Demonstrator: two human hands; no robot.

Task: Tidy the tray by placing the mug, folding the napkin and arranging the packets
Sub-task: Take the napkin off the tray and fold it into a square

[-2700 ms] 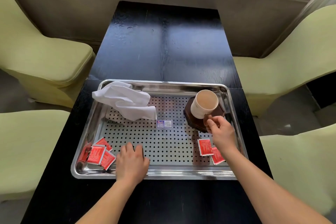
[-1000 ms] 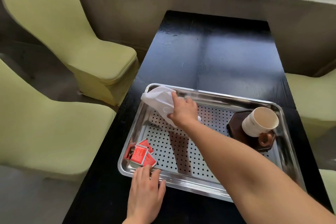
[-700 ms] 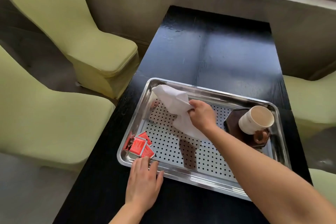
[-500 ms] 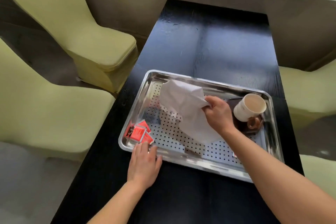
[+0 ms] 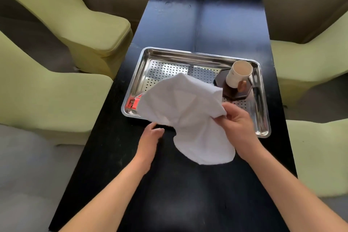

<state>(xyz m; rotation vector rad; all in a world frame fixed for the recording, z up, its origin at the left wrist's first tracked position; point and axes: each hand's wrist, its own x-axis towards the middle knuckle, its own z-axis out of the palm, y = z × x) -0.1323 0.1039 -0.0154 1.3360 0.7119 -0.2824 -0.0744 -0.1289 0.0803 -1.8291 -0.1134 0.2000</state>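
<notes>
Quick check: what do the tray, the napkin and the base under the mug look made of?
Tray: polished metal, likely stainless steel; mirror-bright rim, perforated floor. Napkin: soft white cloth, possibly thick paper; it drapes and creases. Base under the mug: dark, glossy, maybe lacquered wood or plastic.

The tray [image 5: 197,53] is set on the table [image 5: 207,15]; within, mug [image 5: 238,74] on coaster [image 5: 243,94] far right, packets [image 5: 132,102] near left, napkin [image 5: 180,103] held above.

surface: glossy black table [image 5: 207,17] | directly on it: perforated steel tray [image 5: 188,54] | tray position: centred across the width
</notes>
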